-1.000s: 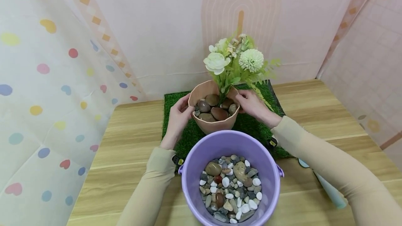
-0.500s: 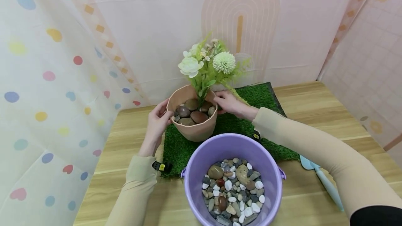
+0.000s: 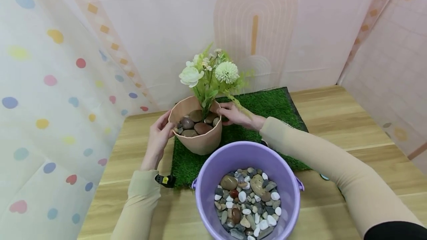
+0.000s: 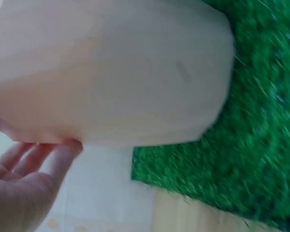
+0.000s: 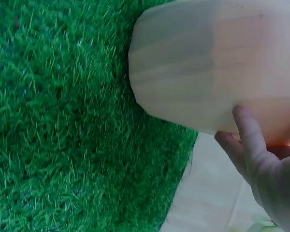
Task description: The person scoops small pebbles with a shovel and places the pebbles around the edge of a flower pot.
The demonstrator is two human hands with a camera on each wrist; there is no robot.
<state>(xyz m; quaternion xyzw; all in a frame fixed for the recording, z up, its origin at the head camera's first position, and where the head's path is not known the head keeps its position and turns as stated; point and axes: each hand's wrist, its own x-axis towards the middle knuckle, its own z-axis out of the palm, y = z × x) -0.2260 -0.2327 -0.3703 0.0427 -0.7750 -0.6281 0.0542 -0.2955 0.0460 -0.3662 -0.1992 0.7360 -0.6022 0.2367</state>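
A peach-coloured flower pot is over the left part of a green artificial grass mat. Inside it lie several large brown stones, with artificial flowers in white and pale green rising from among them. My left hand grips the pot's left rim, thumb at the inner edge and fingers against the outside. On the opposite side my right hand holds the right rim, and the right wrist view shows its fingers against the outer wall. The pot's faceted side fills much of the left wrist view.
A purple bucket with small pebbles stands in front of the pot, its rim close to it. A light blue tool is mostly hidden under the right sleeve. Printed cloth hangs behind the wooden table.
Both hands have carried the pot with its flowers and stones leftward and slightly nearer, from behind the bucket to the mat's left side. Most of that shift came in the first half second.
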